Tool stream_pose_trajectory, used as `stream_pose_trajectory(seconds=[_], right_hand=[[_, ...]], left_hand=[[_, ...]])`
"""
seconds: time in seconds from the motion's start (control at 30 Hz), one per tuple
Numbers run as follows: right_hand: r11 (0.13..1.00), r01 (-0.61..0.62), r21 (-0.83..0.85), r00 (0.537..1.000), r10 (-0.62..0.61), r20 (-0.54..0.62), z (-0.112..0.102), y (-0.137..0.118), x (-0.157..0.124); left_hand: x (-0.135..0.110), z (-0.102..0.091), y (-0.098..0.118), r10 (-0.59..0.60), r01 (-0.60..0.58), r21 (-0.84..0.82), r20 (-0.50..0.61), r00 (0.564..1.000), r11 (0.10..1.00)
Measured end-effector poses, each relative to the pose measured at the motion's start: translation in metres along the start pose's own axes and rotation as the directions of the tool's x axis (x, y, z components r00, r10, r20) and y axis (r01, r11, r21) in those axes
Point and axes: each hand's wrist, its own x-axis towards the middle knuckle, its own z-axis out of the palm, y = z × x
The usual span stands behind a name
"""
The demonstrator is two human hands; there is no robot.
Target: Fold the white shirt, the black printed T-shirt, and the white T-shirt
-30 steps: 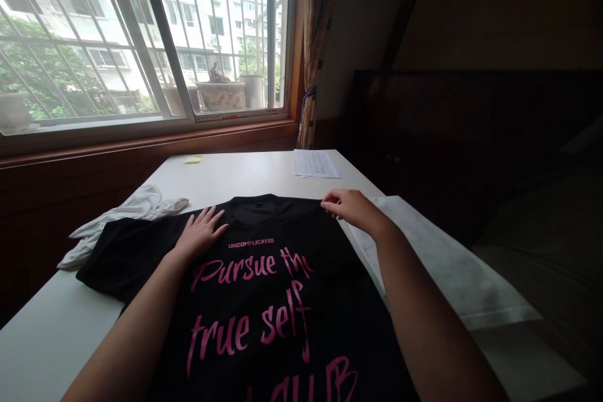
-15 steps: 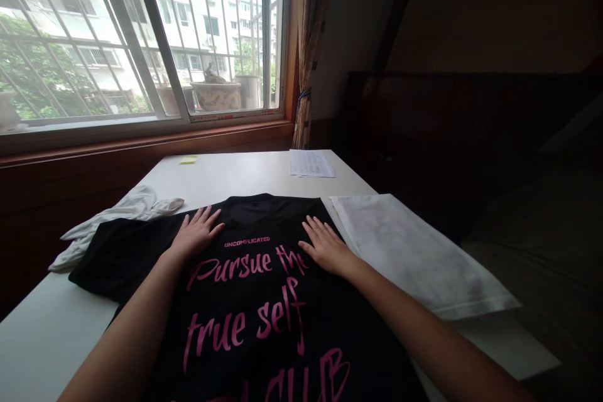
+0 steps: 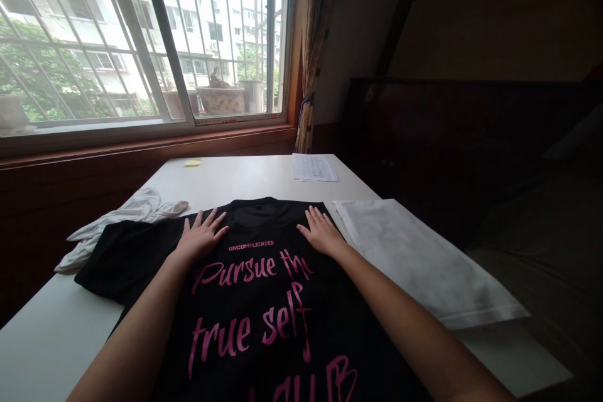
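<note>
A black T-shirt (image 3: 264,292) with pink lettering lies front side up, its neckline toward the far end of the table. My left hand (image 3: 201,235) rests flat on the shirt's left shoulder area, fingers spread. On the other side of the neckline, my right hand (image 3: 321,230) lies palm down near the right shoulder, fingers stretched out. The left sleeve extends out over the table. The right sleeve is not visible. Below the frame's bottom edge the hem is cut off.
A white table (image 3: 235,173) carries everything. Folded white cloth (image 3: 414,257) lies to the right, crumpled white cloth (image 3: 141,206) to the left. Printed papers (image 3: 314,167) and a yellow sticky note (image 3: 193,162) sit at the far end. A barred window (image 3: 211,44) stands behind.
My right hand has shifted slightly up toward the shirt's shoulder edge, uncovering a little more lettering. My left hand stays flat in nearly the same place. The view has shifted slightly.
</note>
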Motion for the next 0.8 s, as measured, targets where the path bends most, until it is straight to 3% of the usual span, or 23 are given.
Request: stream_pose_trajectory(seconds=[0.3,0.47,0.57,0.67,0.73,0.8], right_hand=[[0.999,0.002,-0.04,0.999,-0.003,-0.035,0.003,0.002,0.0],[0.999,0.003,-0.048,0.999,-0.005,-0.04,0.004,0.003,0.0],[0.999,0.007,-0.051,0.999,-0.009,-0.044,0.004,0.004,0.0],[0.999,0.013,-0.043,0.999,-0.015,-0.049,0.005,0.005,0.001],[0.999,0.009,-0.041,0.998,-0.011,-0.054,0.005,0.005,0.001],[0.999,0.01,-0.041,0.998,-0.012,-0.056,0.006,0.005,0.002]], left_hand=[[0.0,0.002,-0.003,0.016,-0.016,-0.036,-0.017,1.0,0.999],[-0.021,-0.005,-0.021,0.042,-0.044,-0.037,-0.047,0.998,0.998],[-0.046,-0.015,-0.047,0.051,-0.052,-0.001,-0.18,0.982,0.999],[-0.075,-0.029,-0.085,0.03,-0.014,0.045,-0.374,0.927,0.999],[-0.094,-0.038,-0.115,-0.051,0.082,0.044,-0.476,0.878,0.996],[-0.112,-0.043,-0.146,-0.185,0.237,0.044,-0.494,0.849,0.971]])
